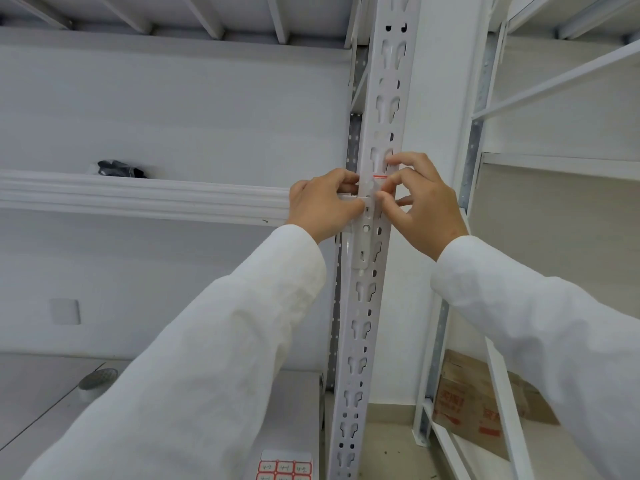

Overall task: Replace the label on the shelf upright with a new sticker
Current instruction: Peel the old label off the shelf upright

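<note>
Both hands' grip, left hand (323, 202) and right hand (420, 202), apparently pinches the label (380, 180) on the upright (367, 306); label between fingertips.

Both hands meet on the white slotted shelf upright (372, 209): the left hand (320, 206) pinches its left edge, and the right hand (420, 202) fingers press a red-edged sticker (380, 177) against its face. A sheet of red-bordered labels (285, 467) lies below.

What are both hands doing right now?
Left hand: curled against the shelf upright.
Right hand: fingertips pinching the red-edged sticker.
</note>
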